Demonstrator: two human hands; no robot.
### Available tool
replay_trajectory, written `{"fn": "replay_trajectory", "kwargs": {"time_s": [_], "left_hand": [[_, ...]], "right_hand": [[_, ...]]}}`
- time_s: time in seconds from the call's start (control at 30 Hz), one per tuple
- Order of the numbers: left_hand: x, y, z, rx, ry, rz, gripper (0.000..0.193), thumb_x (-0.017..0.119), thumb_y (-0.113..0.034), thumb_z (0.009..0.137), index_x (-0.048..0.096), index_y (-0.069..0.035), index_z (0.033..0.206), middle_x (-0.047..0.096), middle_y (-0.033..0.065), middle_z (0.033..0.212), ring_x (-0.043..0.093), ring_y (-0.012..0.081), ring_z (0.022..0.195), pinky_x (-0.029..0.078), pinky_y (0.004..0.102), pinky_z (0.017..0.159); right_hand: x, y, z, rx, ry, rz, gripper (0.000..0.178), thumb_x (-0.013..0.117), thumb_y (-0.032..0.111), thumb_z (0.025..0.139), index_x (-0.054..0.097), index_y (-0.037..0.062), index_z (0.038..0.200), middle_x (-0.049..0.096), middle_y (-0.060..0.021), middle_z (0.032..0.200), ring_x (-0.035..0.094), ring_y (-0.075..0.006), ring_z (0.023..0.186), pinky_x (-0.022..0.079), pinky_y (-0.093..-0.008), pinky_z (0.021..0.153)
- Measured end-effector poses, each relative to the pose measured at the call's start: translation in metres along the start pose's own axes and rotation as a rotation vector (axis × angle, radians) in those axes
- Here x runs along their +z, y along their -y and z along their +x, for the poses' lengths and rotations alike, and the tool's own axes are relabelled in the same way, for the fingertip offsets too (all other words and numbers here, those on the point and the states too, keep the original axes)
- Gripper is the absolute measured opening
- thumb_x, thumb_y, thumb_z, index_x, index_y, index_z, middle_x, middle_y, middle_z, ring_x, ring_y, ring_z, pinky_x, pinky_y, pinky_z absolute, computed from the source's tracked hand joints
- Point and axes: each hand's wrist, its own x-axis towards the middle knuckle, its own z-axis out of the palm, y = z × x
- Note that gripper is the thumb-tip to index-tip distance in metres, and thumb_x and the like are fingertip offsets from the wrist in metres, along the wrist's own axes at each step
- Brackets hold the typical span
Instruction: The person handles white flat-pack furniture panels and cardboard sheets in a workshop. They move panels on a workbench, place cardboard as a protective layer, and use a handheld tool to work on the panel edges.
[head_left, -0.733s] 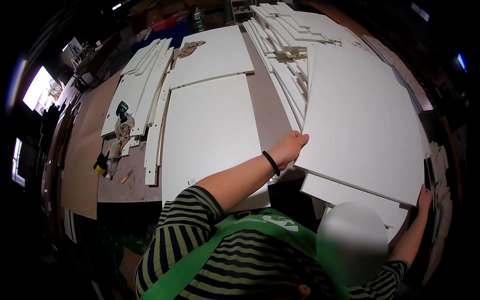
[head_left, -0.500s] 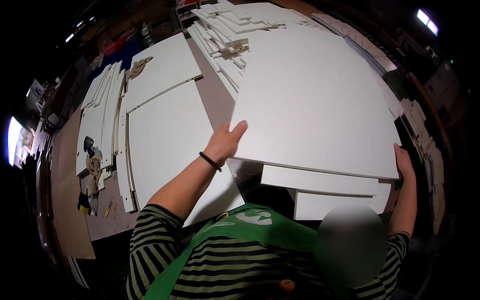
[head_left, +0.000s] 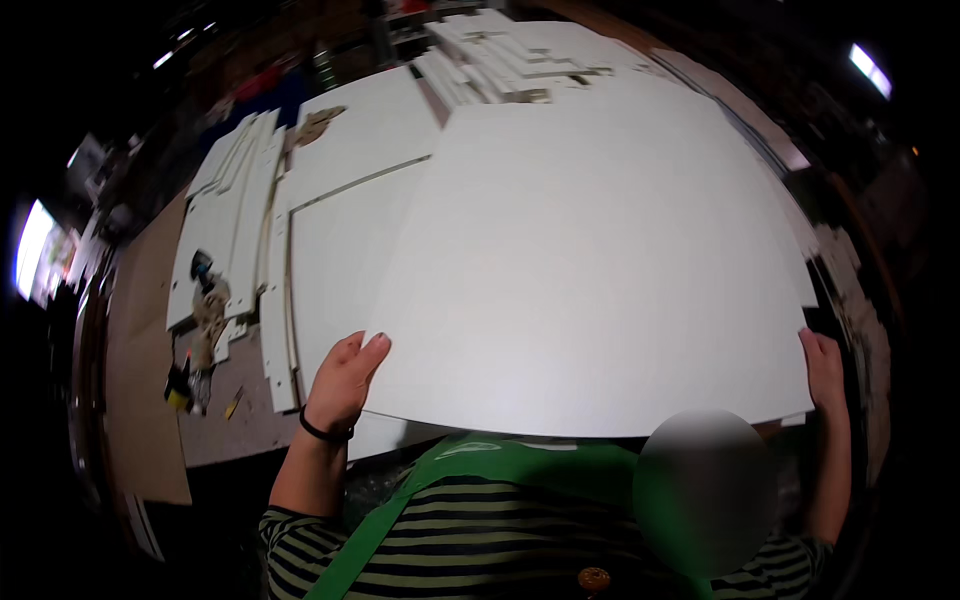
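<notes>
A large white panel (head_left: 600, 270) fills the middle of the view, its near edge close to my body. At its left edge my left hand (head_left: 343, 375) is closed, thumb on top and fingers partly hidden below. My right hand (head_left: 822, 368) grips the right edge near the corner, its fingers mostly out of sight. Beneath and to the left lies another white panel (head_left: 335, 270), partly covered by the held one. Beyond it rests a further white panel (head_left: 380, 125) with a crumpled tan glove or cloth (head_left: 318, 124) on it.
Narrow white boards (head_left: 235, 220) lie in a row at the left, beside a dark tool (head_left: 202, 265) and a rag (head_left: 209, 310). A yellow-and-black item (head_left: 178, 388) sits near the table edge. Stacked white strips (head_left: 490, 60) stand at the back. Brown board (head_left: 145, 370) borders the left.
The large panel has come nearer to my body, both hands moving with it. It now covers the smaller white boards near me and more of the left panel.
</notes>
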Motion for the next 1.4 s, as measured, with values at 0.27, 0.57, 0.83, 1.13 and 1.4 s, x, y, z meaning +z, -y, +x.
{"fn": "replay_trajectory", "kwargs": {"time_s": [0.27,0.57,0.83,1.13,1.4], "left_hand": [[-0.12,0.016,-0.075,-0.039,-0.232,-0.168,0.033,0.052,-0.026,0.098,0.06,0.005,0.106,0.067,0.0067,0.091,0.062,0.0114,0.078,0.049,0.0253,0.072],[-0.265,-0.001,-0.05,-0.112,-0.364,-0.085,0.037,0.055,-0.031,0.095,0.066,0.004,0.095,0.068,0.0075,0.086,0.062,0.0129,0.074,0.047,0.0257,0.067],[-0.308,0.0,0.01,-0.159,-0.415,-0.02,0.036,0.057,-0.03,0.094,0.066,0.005,0.096,0.068,0.0089,0.092,0.063,0.0158,0.079,0.048,0.0274,0.07],[-0.263,0.018,0.067,0.401,-0.416,-0.878,0.058,0.041,-0.05,0.098,0.051,0.004,0.117,0.062,0.0201,0.115,0.065,0.0295,0.1,0.056,0.0357,0.084],[-0.155,0.077,0.225,-0.071,-0.523,-0.738,0.038,0.038,-0.029,0.103,0.04,0.008,0.109,0.061,0.024,0.103,0.066,0.0265,0.087,0.059,0.033,0.075]], "right_hand": [[0.074,0.111,0.032,-0.168,0.122,-0.099,0.048,0.051,0.032,0.098,0.045,-0.0003,0.062,0.036,0.0034,0.059,0.031,-0.0076,0.057,0.029,-0.0301,0.05],[0.22,0.216,0.108,-0.298,0.255,-0.222,0.06,0.053,0.04,0.094,0.05,-0.0114,0.064,0.045,-0.0125,0.054,0.04,-0.0201,0.055,0.04,-0.0406,0.058],[0.307,0.246,0.149,-0.33,0.329,-0.341,0.059,0.05,0.042,0.093,0.059,-0.0116,0.071,0.055,-0.0233,0.06,0.056,-0.0306,0.06,0.045,-0.0422,0.065],[0.395,0.273,0.234,-0.233,0.406,-0.433,0.054,0.048,0.042,0.094,0.065,-0.0073,0.081,0.065,-0.0255,0.081,0.064,-0.0397,0.081,0.048,-0.0445,0.077],[0.485,0.277,0.269,-0.377,0.457,-0.523,0.06,0.062,0.045,0.083,0.059,-0.0045,0.117,0.063,-0.0259,0.114,0.06,-0.0403,0.106,0.046,-0.0457,0.091]]}}
